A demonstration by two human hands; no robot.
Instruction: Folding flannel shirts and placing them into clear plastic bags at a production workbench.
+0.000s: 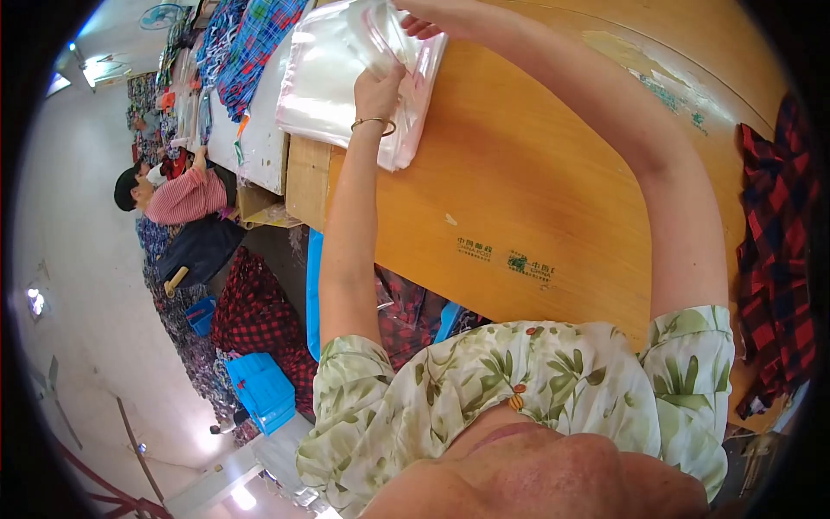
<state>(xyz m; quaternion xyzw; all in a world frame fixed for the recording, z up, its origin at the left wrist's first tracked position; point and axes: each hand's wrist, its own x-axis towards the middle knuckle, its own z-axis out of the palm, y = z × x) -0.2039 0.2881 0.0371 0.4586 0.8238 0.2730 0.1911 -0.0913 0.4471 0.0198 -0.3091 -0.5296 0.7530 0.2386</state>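
Observation:
A thick stack of clear plastic bags lies at the far left corner of the wooden table. My left hand, with a bangle at the wrist, pinches the lifted edge of a top bag between thumb and fingers. Over the stack's right side, my right hand reaches in with its fingers bent; the top of the frame cuts part of it off. Whether those fingers grip a bag I cannot tell. The lifted plastic bends up between both hands.
To the left, a white table bears blue plaid cloth. Beyond it a person in a striped top works. Red-black checked cloth and a blue basket stand lower left. Dark red plaid cloth lies on the table's right edge.

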